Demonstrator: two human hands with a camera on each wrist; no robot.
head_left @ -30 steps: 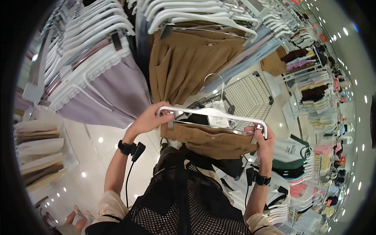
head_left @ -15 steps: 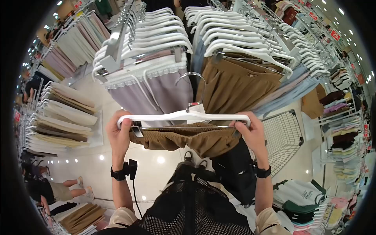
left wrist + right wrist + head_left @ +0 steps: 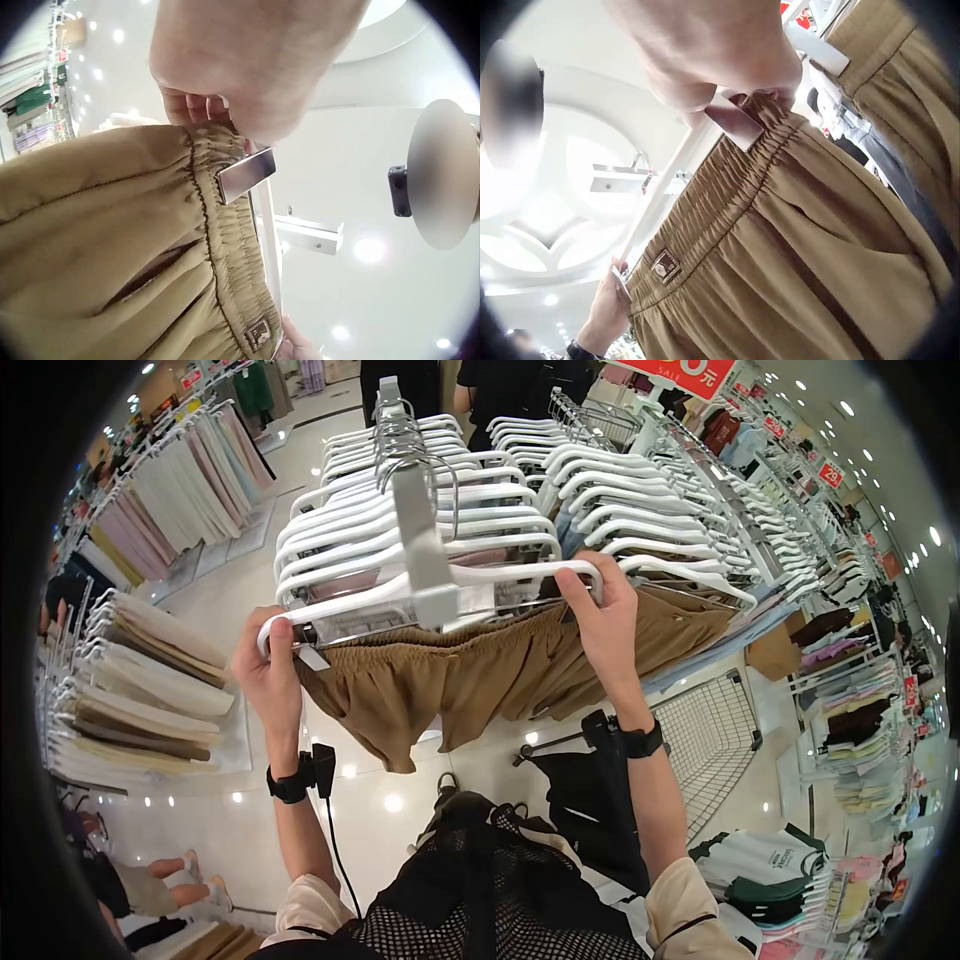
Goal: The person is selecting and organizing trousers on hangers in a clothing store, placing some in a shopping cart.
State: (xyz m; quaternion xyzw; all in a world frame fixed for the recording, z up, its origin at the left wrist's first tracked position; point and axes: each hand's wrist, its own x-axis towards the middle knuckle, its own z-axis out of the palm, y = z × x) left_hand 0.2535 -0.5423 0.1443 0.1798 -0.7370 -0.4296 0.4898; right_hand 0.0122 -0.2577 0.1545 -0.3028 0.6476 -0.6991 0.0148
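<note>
Brown elastic-waist pants (image 3: 400, 675) hang by metal clips from a white hanger (image 3: 505, 573). My left hand (image 3: 268, 670) grips the hanger's left end, its thumb over the top. At the other end my right hand (image 3: 605, 625) holds the hanger between thumb and fingers. The grey rail end (image 3: 427, 550) of a clothes rack covers the middle of the hanger in the head view. A clip (image 3: 247, 175) on the waistband shows below the left hand in the left wrist view. In the right wrist view, a small label (image 3: 664, 267) sits on the waistband.
White hangers (image 3: 400, 520) crowd the rail just beyond the hands. More hangers (image 3: 640, 510) with brown and blue garments fill a rail to the right. A wire shopping cart (image 3: 705, 745) stands at the right. Stacked pale garments (image 3: 150, 670) hang at the left.
Both hands have carried the hanger with the pants forward and up to the rail end, after holding it lower near the body. The head view has turned leftward onto the rack.
</note>
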